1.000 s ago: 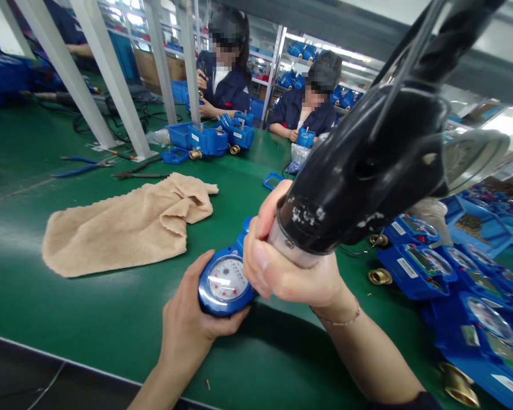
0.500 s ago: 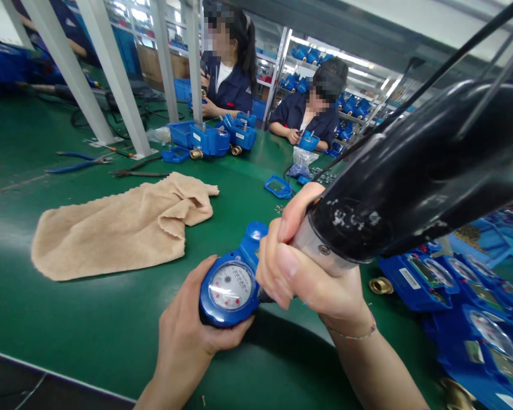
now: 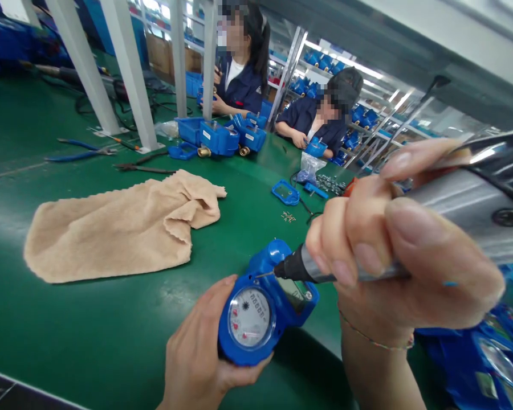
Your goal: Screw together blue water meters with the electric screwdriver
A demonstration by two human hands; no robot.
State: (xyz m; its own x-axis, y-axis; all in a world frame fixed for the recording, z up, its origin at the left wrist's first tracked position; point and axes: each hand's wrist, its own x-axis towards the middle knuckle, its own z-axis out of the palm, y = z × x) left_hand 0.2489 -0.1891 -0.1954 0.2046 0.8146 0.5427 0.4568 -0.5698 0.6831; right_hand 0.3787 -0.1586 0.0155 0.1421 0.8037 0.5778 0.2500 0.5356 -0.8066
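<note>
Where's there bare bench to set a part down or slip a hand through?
Green benchtop shows nearside of the tan cloth, left of the left hand; a narrower strip runs between cloth and loose screws. Crowded: water meter and power screwdriver at the hands, pliers and blue housings beyond the cloth, more meters lower right.

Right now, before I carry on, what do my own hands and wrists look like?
Both are bare, with no gloves and no sleeves in view. The left hand has no ring that I can see. The right hand has a small blue mark, and a thin, multicoloured bracelet circles its wrist.
</note>
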